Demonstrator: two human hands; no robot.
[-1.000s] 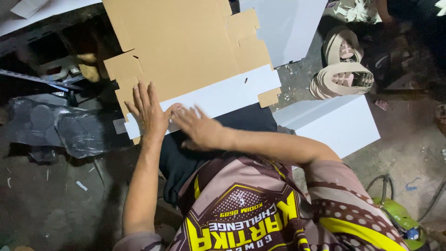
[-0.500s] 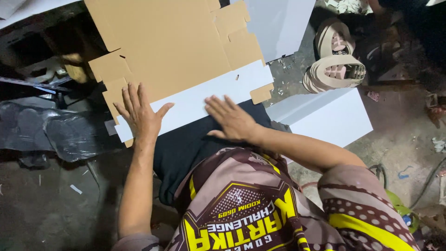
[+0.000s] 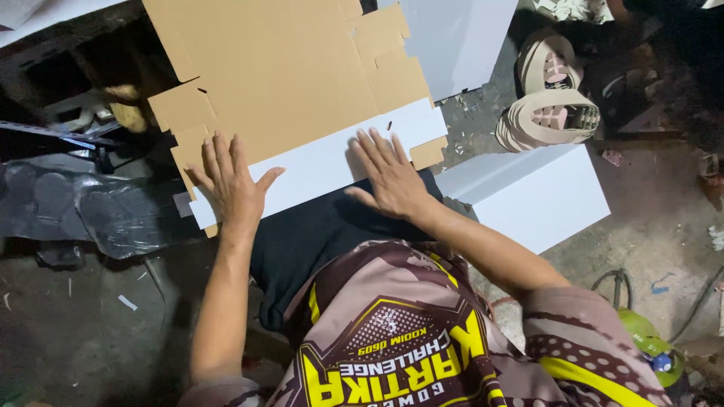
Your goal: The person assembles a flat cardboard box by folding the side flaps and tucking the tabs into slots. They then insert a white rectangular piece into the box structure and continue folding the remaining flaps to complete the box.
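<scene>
A flat die-cut cardboard box blank (image 3: 279, 68) lies in front of me, brown side up, its near flap (image 3: 317, 162) folded over and showing white. My left hand (image 3: 230, 185) presses flat on the left end of that white flap, fingers spread. Farther right on the same flap, my right hand (image 3: 388, 177) rests palm down with its fingers apart. Neither hand holds anything. The flap's near edge lies over my dark-clothed lap (image 3: 324, 234).
A folded white box (image 3: 543, 192) sits on the ground at the right. A pair of beige sandals (image 3: 550, 105) lies beyond it. White sheets (image 3: 460, 38) stand behind the blank. Black plastic (image 3: 83, 207) and clutter fill the left. A green object with hose (image 3: 648, 343) is at lower right.
My right hand has slid to the right along the white flap, away from my left hand. The left hand has stayed pressed near the flap's left end.
</scene>
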